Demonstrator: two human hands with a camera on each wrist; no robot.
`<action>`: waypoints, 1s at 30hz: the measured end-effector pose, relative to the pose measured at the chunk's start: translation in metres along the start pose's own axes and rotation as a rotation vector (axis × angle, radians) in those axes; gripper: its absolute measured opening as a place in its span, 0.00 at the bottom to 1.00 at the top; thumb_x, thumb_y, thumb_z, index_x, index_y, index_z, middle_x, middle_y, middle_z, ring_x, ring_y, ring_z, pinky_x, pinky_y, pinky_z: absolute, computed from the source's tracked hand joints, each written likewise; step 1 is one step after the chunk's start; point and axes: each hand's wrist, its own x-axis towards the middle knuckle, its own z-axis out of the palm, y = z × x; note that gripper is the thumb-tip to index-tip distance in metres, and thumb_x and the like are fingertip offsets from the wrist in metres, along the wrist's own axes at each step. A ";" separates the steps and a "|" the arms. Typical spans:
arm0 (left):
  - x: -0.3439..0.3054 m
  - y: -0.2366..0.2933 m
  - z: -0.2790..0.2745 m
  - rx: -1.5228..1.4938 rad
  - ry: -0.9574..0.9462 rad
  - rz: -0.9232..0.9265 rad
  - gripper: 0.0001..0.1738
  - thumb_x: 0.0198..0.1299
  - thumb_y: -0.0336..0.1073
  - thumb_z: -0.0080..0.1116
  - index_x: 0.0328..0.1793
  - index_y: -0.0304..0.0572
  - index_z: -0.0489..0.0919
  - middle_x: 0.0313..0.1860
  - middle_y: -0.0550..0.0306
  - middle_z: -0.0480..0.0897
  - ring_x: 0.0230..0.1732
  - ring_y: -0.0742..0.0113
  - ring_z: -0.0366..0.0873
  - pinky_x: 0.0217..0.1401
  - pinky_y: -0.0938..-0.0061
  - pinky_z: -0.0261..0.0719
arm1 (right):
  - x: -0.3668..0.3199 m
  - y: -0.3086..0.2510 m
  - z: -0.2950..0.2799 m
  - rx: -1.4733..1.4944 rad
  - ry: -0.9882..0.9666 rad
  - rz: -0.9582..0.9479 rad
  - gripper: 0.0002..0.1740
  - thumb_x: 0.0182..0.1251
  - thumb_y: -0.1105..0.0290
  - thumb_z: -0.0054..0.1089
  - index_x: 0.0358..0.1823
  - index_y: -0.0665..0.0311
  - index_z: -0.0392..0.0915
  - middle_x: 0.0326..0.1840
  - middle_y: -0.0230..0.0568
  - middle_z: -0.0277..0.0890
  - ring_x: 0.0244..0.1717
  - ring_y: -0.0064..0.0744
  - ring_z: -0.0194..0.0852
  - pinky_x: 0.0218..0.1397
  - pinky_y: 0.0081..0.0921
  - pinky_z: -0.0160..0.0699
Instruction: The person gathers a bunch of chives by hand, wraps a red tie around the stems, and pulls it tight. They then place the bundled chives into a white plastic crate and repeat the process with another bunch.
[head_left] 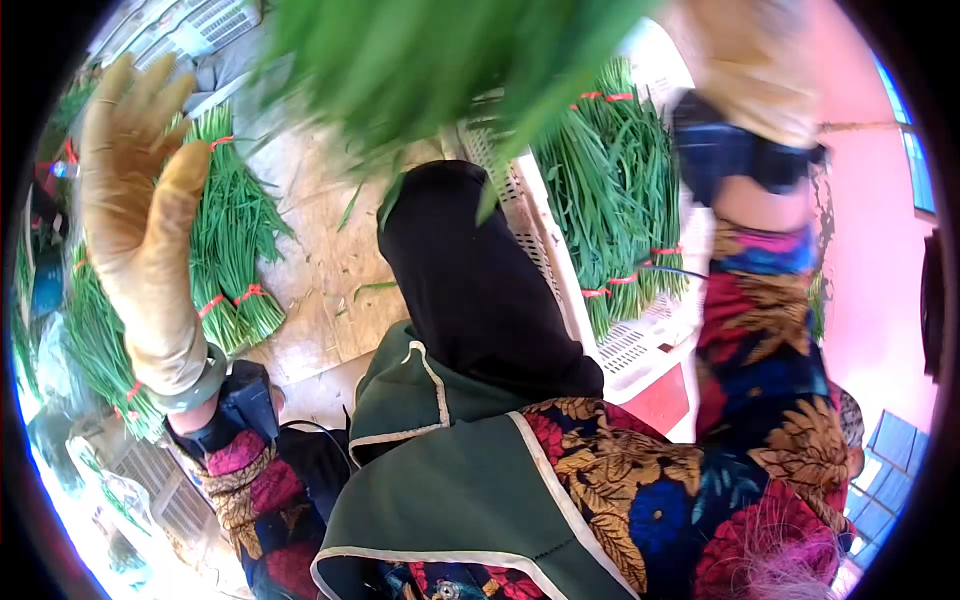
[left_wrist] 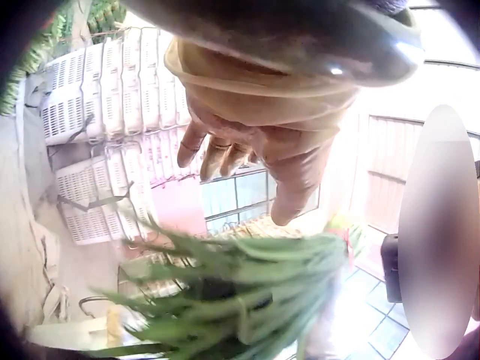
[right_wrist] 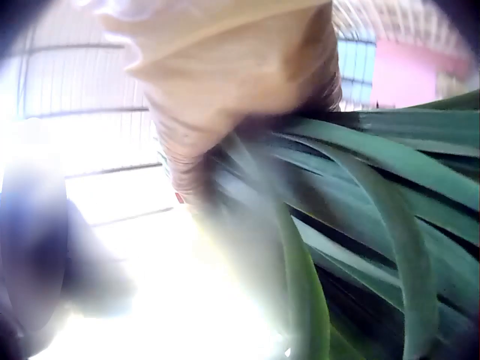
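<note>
A big bunch of green garlic chives (head_left: 440, 70), blurred by motion, hangs at the top of the head view. My right hand (head_left: 750, 75), in a tan rubber glove, grips it; in the right wrist view the glove's fingers curl round the leaves (right_wrist: 375, 187) and are partly hidden. The left wrist view shows the bunch with a red tie near its stem end. My left hand (head_left: 145, 220), gloved alike, is raised at the left with fingers spread and holds nothing. In its own wrist view this hand (left_wrist: 259, 142) hangs above the bunch, apart from it.
Tied chive bundles (head_left: 230, 240) lie on a wooden board (head_left: 325, 250) at the left. More bundles (head_left: 610, 200) fill a white plastic crate (head_left: 570, 300) to the right of my knee. White crates (left_wrist: 112, 82) are stacked beyond; a pink wall (head_left: 865, 170) stands at right.
</note>
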 end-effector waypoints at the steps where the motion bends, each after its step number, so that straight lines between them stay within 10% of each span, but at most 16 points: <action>1: -0.004 -0.004 0.010 0.064 0.031 -0.098 0.36 0.66 0.36 0.60 0.76 0.36 0.59 0.68 0.43 0.71 0.67 0.57 0.71 0.66 0.71 0.72 | -0.021 -0.013 -0.041 -0.120 0.072 0.051 0.36 0.39 0.59 0.81 0.51 0.69 0.79 0.42 0.43 0.84 0.39 0.33 0.83 0.47 0.28 0.82; 10: -0.074 -0.114 0.006 -0.027 0.110 -0.585 0.20 0.71 0.33 0.53 0.66 0.33 0.72 0.51 0.49 0.84 0.49 0.66 0.82 0.55 0.74 0.78 | -0.120 -0.021 -0.219 -0.879 0.316 0.499 0.34 0.47 0.64 0.77 0.56 0.70 0.76 0.43 0.42 0.83 0.38 0.32 0.82 0.45 0.29 0.82; 20: -0.153 -0.140 -0.022 0.025 0.127 -0.883 0.19 0.70 0.30 0.52 0.65 0.32 0.73 0.48 0.49 0.84 0.46 0.65 0.82 0.54 0.73 0.79 | -0.042 0.249 -0.205 -0.911 0.516 0.626 0.40 0.40 0.49 0.77 0.50 0.73 0.78 0.44 0.53 0.83 0.45 0.44 0.83 0.53 0.36 0.79; 24: -0.179 -0.148 -0.022 -0.023 0.217 -0.935 0.19 0.69 0.28 0.53 0.65 0.32 0.72 0.48 0.50 0.84 0.44 0.67 0.82 0.53 0.73 0.81 | -0.010 0.305 -0.128 -1.115 0.573 0.765 0.41 0.41 0.45 0.73 0.51 0.71 0.76 0.49 0.58 0.81 0.52 0.53 0.80 0.60 0.38 0.75; 30: -0.199 -0.159 0.001 0.009 0.128 -1.008 0.18 0.66 0.24 0.56 0.62 0.30 0.74 0.46 0.51 0.83 0.47 0.66 0.82 0.53 0.74 0.81 | -0.013 0.332 -0.180 -0.829 0.442 0.761 0.52 0.44 0.48 0.76 0.61 0.84 0.67 0.55 0.61 0.78 0.55 0.46 0.79 0.59 0.35 0.74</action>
